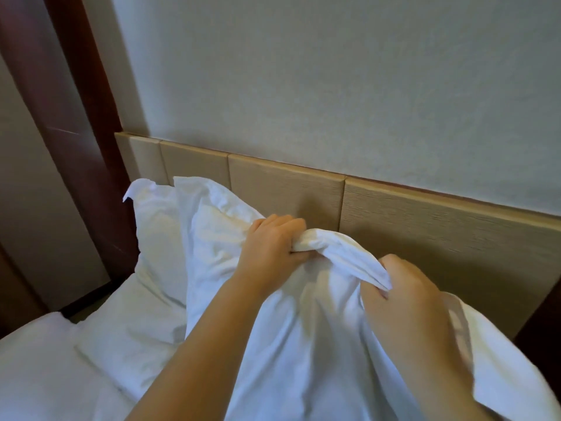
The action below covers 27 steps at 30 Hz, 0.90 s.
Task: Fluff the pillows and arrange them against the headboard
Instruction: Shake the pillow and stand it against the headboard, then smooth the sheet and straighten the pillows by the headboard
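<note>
1. While both your hands bunch the top edge of the front pillow (303, 344), you're mid-fluff, w/ placing not yet done. That pillow stands upright on the bed (39, 375), just in front of the headboard (425, 238).
2. Left hand (270, 247): fingers curled tight round a gathered roll of the case, close below the headboard's middle panel. Right hand (406, 296): fingers pinched shut on the same edge, further right along the headboard.
3. A second pillow (154, 232) leans at the headboard's left end, touching the front one. Can't tell if it's fluffed.
4. Judgement: filling looks slumped low, top edge slack and creased, so the fluff isn't finished.
5. Next move, prob.: lift and shake by that edge so the filling spreads, then release the bunch and set the pillow back flat to the headboard, beside the other.
6. Watch out: you're gripping only the case, so it may slide off the filling.
</note>
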Each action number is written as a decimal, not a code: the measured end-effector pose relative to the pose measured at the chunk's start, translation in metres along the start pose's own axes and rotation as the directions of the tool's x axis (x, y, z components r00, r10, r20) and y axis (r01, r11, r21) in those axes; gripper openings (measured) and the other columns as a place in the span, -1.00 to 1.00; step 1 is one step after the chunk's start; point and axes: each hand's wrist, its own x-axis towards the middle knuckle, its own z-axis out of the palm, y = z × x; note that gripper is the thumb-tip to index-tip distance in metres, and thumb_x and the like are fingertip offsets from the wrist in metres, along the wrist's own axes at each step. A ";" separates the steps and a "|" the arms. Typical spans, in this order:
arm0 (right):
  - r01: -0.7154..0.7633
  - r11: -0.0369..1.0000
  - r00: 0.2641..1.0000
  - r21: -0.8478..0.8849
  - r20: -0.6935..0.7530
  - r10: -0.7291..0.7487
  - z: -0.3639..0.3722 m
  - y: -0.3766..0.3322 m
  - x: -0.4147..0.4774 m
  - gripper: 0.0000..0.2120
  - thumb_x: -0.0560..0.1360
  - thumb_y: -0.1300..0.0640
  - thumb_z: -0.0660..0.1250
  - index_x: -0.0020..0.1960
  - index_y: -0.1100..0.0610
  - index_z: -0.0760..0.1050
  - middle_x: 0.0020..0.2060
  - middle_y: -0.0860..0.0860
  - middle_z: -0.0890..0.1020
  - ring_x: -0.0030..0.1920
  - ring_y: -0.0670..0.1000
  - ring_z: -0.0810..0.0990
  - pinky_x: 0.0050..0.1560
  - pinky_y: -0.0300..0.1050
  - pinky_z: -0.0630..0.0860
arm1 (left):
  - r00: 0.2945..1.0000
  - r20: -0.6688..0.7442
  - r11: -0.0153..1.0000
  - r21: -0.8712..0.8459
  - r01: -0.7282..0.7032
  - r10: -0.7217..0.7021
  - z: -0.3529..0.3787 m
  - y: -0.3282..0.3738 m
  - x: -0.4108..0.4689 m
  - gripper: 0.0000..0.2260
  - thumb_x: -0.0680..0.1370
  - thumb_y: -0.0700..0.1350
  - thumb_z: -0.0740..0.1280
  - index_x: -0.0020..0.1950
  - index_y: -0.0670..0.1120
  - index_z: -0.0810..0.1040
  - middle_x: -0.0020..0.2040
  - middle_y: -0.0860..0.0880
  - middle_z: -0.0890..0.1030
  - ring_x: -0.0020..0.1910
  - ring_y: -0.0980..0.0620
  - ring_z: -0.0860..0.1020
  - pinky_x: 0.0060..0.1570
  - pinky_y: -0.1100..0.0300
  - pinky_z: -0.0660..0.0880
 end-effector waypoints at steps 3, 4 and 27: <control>-0.031 1.000 0.999 -0.001 0.028 0.031 0.018 0.032 0.028 -0.65 0.45 0.22 0.25 -0.42 0.04 0.18 -0.45 -0.05 0.34 -0.40 -0.07 0.29 -0.34 -0.05 0.22 | 0.998 0.053 1.000 0.009 -0.027 0.026 0.038 -0.003 0.019 -0.62 0.39 0.03 0.45 -0.30 0.05 0.22 -0.40 0.15 0.25 -0.38 0.02 0.29 -0.25 0.18 0.18; -0.038 0.999 0.999 -0.011 0.025 0.038 0.026 0.042 0.036 -0.65 0.44 0.23 0.26 -0.42 0.05 0.18 -0.45 -0.05 0.34 -0.39 0.00 0.30 -0.33 -0.05 0.23 | 0.997 0.074 0.999 0.027 -0.027 0.025 0.050 -0.005 0.022 -0.61 0.40 0.02 0.46 -0.29 0.06 0.21 -0.40 0.15 0.24 -0.38 -0.02 0.32 -0.24 0.17 0.19; 0.407 0.913 0.904 0.001 -0.146 -0.403 0.104 -0.029 0.002 -0.84 0.44 0.28 0.32 0.00 0.17 0.59 -0.14 0.10 0.63 -0.11 0.16 0.59 -0.14 -0.01 0.55 | 0.898 0.258 0.932 0.033 0.361 -0.356 0.003 -0.058 -0.055 -0.61 0.49 0.04 0.39 0.28 0.08 0.39 0.15 0.07 0.49 0.17 0.03 0.41 0.13 0.18 0.40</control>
